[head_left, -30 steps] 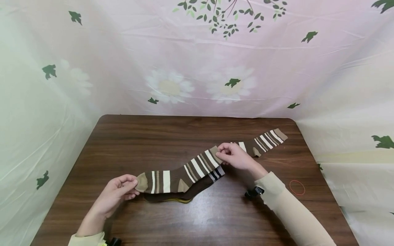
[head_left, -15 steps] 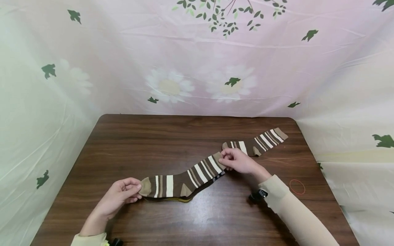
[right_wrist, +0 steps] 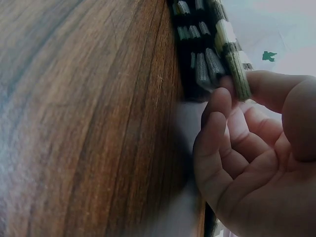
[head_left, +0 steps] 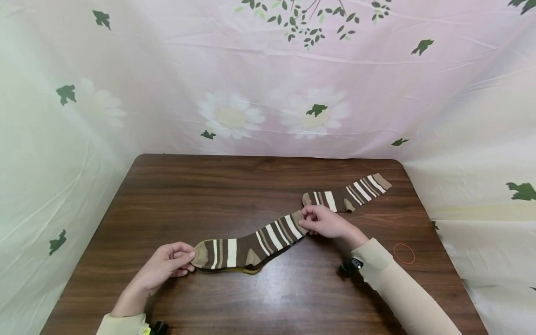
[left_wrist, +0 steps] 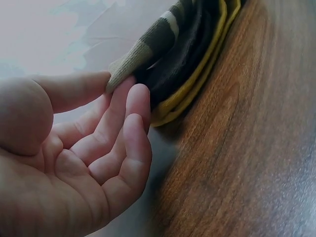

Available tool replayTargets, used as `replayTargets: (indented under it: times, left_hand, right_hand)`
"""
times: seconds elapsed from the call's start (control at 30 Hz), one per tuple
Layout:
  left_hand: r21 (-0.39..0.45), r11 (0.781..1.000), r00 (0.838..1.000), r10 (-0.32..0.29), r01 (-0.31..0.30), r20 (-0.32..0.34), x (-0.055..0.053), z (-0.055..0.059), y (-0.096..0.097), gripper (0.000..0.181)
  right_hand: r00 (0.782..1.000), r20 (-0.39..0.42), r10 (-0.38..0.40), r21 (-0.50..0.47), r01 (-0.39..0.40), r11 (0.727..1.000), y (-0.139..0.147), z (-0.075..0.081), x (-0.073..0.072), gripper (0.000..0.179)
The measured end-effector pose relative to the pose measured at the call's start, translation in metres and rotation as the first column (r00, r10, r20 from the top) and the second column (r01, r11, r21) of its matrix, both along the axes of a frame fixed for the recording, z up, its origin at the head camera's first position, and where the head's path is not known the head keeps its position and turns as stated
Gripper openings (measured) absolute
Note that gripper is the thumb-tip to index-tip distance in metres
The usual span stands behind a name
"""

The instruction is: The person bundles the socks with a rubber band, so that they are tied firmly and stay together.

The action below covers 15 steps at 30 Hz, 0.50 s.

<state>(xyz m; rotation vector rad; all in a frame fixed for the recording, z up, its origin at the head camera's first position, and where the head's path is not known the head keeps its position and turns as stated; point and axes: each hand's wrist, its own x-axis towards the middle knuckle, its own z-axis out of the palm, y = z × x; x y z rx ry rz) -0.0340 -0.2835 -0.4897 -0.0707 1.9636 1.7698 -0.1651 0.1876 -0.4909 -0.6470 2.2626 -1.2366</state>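
A brown sock with white and tan stripes [head_left: 247,246] stretches between both hands, close over a dark stack of socks. My left hand [head_left: 167,263] pinches its tan toe between thumb and fingers. At the other end, my right hand [head_left: 328,222] pinches the tan cuff. In the left wrist view, dark socks with mustard-yellow edges [left_wrist: 197,84] lie beneath the held toe. The right wrist view shows grey-and-black striped cuffs [right_wrist: 202,64] under the held cuff. Most of the stack is hidden by the striped sock.
Behind my right hand lies a matching striped sock [head_left: 362,193], flat on the dark wooden table [head_left: 201,195]. A thin red rubber band [head_left: 404,253] rests near the table's right side. Printed cloth [head_left: 268,93] hangs around the back and sides.
Both hands have lowered the striped sock toward me and slightly right, so it now covers nearly all of the dark stack. The matching sock and rubber band have not moved.
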Motion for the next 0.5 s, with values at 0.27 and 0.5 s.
replayTargets:
  times: [0.27,0.5]
  left_hand:
    - [-0.013,1.000,1.000,-0.001,0.001,0.007,-0.0006,-0.0004,0.0015,0.032]
    - [-0.031,1.000,1.000,-0.002,0.001,-0.009,0.0002,0.0004,-0.0001,0.032]
  right_hand:
    - [0.999,-0.021,0.032,0.032,-0.032,0.999,0.0029,-0.0046,-0.0017,0.014]
    - [0.997,-0.067,0.046,0.053,-0.042,0.998,0.0038,-0.0059,-0.0022,0.013]
